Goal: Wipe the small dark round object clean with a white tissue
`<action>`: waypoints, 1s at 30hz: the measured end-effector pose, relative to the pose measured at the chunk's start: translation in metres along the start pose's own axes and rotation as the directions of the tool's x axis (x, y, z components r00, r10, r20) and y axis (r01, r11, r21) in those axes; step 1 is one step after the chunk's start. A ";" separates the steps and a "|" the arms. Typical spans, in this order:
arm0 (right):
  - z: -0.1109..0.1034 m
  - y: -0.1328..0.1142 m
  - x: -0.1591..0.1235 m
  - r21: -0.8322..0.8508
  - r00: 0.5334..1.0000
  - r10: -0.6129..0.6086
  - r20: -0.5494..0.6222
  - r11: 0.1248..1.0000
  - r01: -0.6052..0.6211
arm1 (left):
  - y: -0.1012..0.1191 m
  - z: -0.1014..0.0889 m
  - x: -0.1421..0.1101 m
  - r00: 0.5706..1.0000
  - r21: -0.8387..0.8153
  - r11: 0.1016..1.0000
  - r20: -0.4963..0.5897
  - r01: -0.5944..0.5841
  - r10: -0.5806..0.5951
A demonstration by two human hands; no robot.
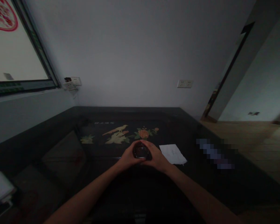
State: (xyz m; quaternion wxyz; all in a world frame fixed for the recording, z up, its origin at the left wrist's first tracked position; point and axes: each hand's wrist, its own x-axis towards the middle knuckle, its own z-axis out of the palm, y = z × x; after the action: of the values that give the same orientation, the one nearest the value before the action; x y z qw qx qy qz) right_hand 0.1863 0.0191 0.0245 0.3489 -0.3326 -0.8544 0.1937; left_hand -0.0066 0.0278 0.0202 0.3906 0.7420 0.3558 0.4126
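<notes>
Both my hands wrap around a dark, shiny, round cup (142, 151) in front of me, low over the black tabletop. My left hand (128, 155) curls around its left side, and my right hand (156, 156) closes around its right side. The fingers meet at the far side, and the thumbs come together at the near side. Glints show on the cup's rim; what is inside is too dark to make out. A white piece of paper or tissue (173, 154) lies flat just right of my right hand.
The glossy black table (102, 112) carries a painted bird and flowers. A pixelated bluish item (214, 154) lies at its right. A white object (0, 188) stands at the left edge. Behind are a wall with sockets (185, 83) and a window at left.
</notes>
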 end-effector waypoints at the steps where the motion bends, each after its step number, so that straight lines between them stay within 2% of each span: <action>1: -0.002 0.001 0.001 0.006 1.000 -0.002 0.016 1.000 0.002 | 0.000 -0.002 0.001 1.000 0.015 1.000 0.004 0.002 -0.002; 4: -0.013 0.007 0.001 -0.021 1.000 0.025 0.018 0.999 -0.025 | -0.007 -0.017 0.009 0.999 0.050 0.998 -0.045 0.030 -0.028; 7: -0.029 0.020 -0.002 -0.107 0.990 0.101 -0.095 0.988 -0.112 | -0.022 -0.044 0.018 0.973 0.141 0.985 -0.218 0.102 -0.070; 8: -0.034 0.027 -0.003 -0.141 0.979 0.131 -0.156 0.978 -0.154 | -0.028 -0.055 0.020 0.949 0.195 0.973 -0.309 0.125 -0.060; 10: -0.046 0.042 -0.006 -0.201 0.945 0.190 -0.265 0.948 -0.247 | -0.043 -0.080 0.023 0.872 0.302 0.930 -0.488 0.210 -0.038; 13: -0.061 0.065 -0.011 -0.271 0.887 0.308 -0.345 0.872 -0.408 | -0.067 -0.112 0.020 0.758 0.392 0.858 -0.652 0.332 0.004; 15: -0.069 0.075 -0.015 -0.320 0.850 0.383 -0.360 0.806 -0.498 | -0.082 -0.127 0.016 0.685 0.363 0.821 -0.727 0.440 -0.045; 17: -0.075 0.082 -0.019 -0.370 0.815 0.466 -0.345 0.730 -0.574 | -0.092 -0.135 0.013 0.631 0.315 0.794 -0.768 0.520 -0.109; 19: -0.078 0.086 -0.024 -0.418 0.772 0.546 -0.327 0.649 -0.636 | -0.096 -0.138 0.011 0.600 0.284 0.762 -0.782 0.582 -0.166; 23: -0.081 0.088 -0.030 -0.481 0.693 0.653 -0.306 0.522 -0.704 | -0.091 -0.135 0.011 0.588 0.289 0.692 -0.772 0.661 -0.239; 26: -0.081 0.089 -0.032 -0.516 0.681 0.671 -0.294 0.489 -0.704 | -0.085 -0.133 0.012 0.586 0.286 0.663 -0.759 0.692 -0.284; 30: -0.080 0.089 -0.031 -0.565 0.706 0.651 -0.277 0.485 -0.668 | -0.083 -0.132 0.012 0.584 0.285 0.647 -0.751 0.707 -0.308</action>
State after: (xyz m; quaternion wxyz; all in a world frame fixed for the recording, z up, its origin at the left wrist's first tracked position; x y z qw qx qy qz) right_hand 0.2997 0.0681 0.0147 0.1263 -0.7324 -0.6689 0.0116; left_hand -0.1363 0.1126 -0.0015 0.1144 0.4893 0.7772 0.3788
